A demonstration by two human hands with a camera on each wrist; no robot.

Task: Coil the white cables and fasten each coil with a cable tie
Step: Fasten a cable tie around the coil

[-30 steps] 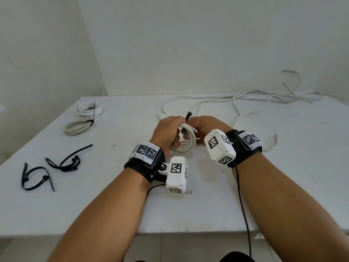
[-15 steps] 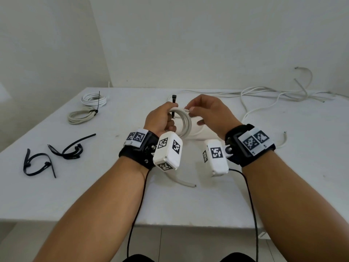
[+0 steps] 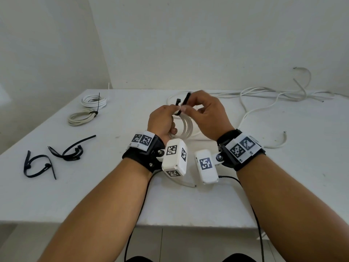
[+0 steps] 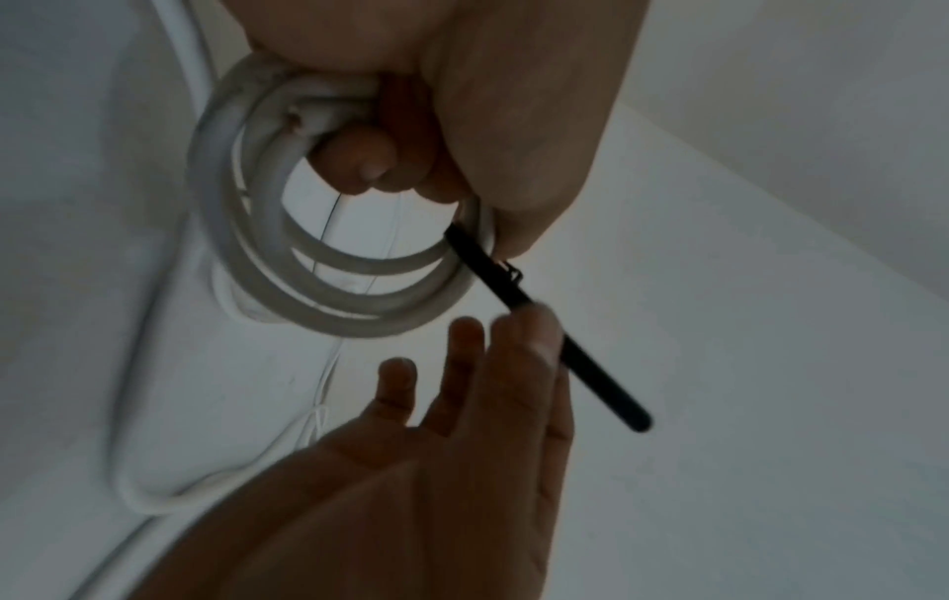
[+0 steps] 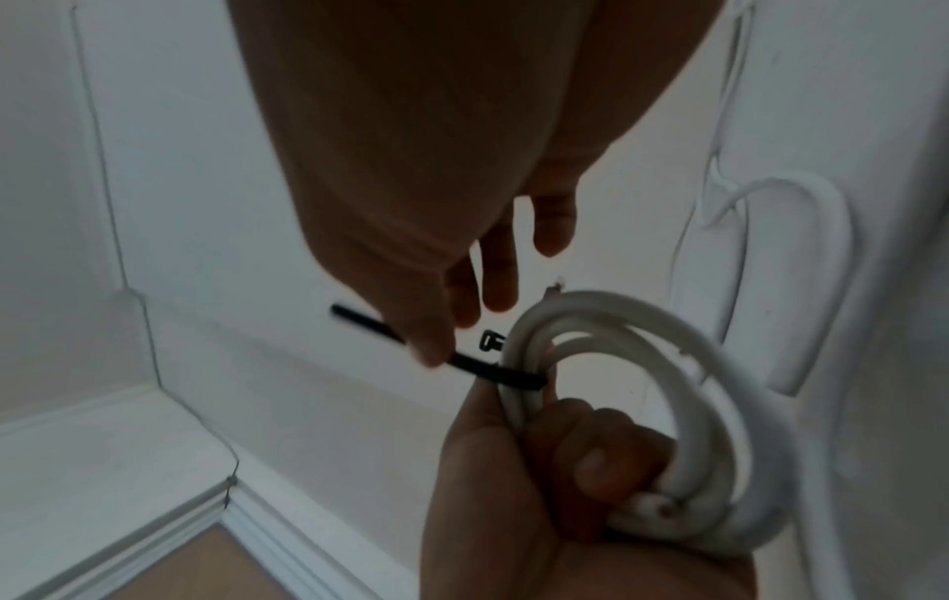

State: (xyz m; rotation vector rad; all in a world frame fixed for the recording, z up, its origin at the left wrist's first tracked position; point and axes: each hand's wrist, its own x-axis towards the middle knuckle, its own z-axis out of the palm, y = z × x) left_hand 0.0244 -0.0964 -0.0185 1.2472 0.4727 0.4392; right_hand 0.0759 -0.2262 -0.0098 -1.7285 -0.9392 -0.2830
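White cable, wound into a coil [image 3: 186, 127], sits above the desk [image 3: 98, 197] in my left hand [image 3: 161, 123], fingers curled round its loops. My right hand [image 3: 209, 118] pinches the black cable tie [image 3: 186, 102] at the coil's top. Spare ties [image 3: 54, 157] lie left; two tied coils [image 3: 88, 110] and loose cables [image 3: 264, 95] beyond.
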